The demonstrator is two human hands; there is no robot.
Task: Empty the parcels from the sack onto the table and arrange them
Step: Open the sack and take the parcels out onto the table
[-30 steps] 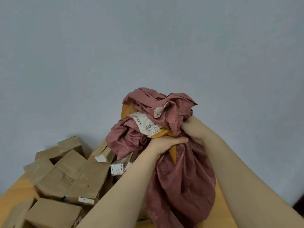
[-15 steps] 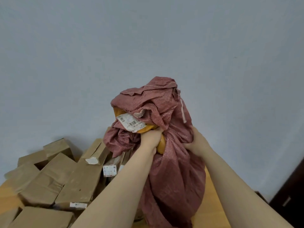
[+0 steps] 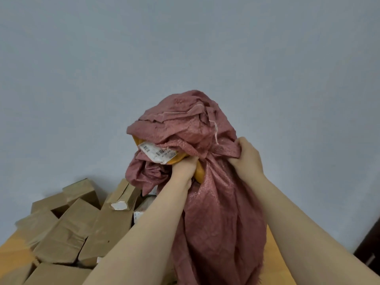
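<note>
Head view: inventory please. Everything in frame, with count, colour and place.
sack: one, dusty pink, centre, held up above the table
yellow parcel: one, yellow, poking out of the sack's folds at centre
label: one, white with barcodes, on the yellow parcel
boxes: several, exact count unclear, brown cardboard, piled on the table at left
table: one, orange wood, bottom of view
wall: one, grey-blue, behind everything
dark furniture: one, dark brown, right edge, kind unclear
left hand: one, centre, grips the yellow parcel at the sack's folds
right hand: one, right of centre, grips bunched sack fabric
</note>
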